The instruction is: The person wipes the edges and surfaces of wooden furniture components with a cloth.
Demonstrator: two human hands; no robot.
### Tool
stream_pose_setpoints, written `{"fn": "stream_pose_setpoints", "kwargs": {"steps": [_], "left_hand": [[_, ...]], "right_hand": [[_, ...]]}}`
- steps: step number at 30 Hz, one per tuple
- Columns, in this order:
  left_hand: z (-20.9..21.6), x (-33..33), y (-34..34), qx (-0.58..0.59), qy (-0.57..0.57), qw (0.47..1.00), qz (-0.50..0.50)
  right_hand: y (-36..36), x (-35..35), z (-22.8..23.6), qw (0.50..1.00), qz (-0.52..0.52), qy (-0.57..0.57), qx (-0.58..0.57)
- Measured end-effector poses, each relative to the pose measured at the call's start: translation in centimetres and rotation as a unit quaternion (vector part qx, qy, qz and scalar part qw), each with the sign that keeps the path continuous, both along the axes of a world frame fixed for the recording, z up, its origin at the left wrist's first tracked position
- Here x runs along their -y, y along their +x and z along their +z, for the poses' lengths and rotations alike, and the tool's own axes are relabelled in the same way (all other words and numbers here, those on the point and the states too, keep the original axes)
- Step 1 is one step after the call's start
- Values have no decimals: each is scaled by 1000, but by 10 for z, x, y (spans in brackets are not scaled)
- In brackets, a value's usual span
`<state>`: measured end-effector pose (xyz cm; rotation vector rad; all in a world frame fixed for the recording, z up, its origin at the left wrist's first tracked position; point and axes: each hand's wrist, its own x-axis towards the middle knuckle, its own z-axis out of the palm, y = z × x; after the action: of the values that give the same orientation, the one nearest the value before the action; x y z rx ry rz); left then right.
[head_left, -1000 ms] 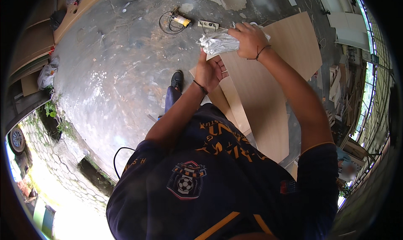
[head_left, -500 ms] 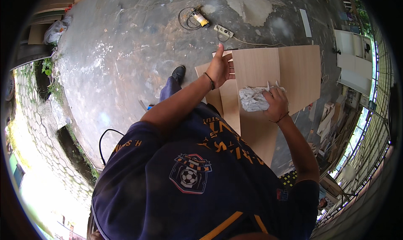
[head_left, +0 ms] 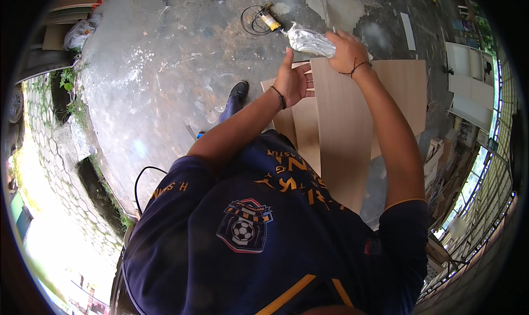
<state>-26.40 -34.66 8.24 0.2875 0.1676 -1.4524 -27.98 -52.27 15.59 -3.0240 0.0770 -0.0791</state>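
A white rag is bunched in my right hand, which is beyond the far edge of a light wood-grain panel. The rag hangs out to the left of the fingers, over the floor. My left hand is at the panel's left side, thumb raised and fingers stretched against or just behind its edge; their tips are partly hidden. The panel belongs to a box-like wooden piece, with another wood board spreading to the right and inner boards showing on the left.
On the concrete floor ahead lies a yellow corded power tool with its coiled cable. A white strip lies farther right. White cabinet pieces and wood offcuts line the right side. My shoe is left of the boards.
My right hand has moved with the rag from the middle of the panel to beyond its far edge. The left hand stays by the panel's left edge.
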Motion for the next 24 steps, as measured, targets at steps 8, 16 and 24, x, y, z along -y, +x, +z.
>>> {"fn": "stream_pose_setpoints", "kwargs": {"steps": [8, 16, 24], "left_hand": [[2, -14, -12, 305, 178, 934, -58], [-138, -153, -41, 853, 189, 401, -277], [-216, -228, -52, 687, 433, 512, -281]], "right_hand": [[-34, 11, 41, 950, -171, 216, 147], [-200, 7, -1, 566, -336, 732, 175], [-263, -4, -58, 463, -385, 771, 208]]}}
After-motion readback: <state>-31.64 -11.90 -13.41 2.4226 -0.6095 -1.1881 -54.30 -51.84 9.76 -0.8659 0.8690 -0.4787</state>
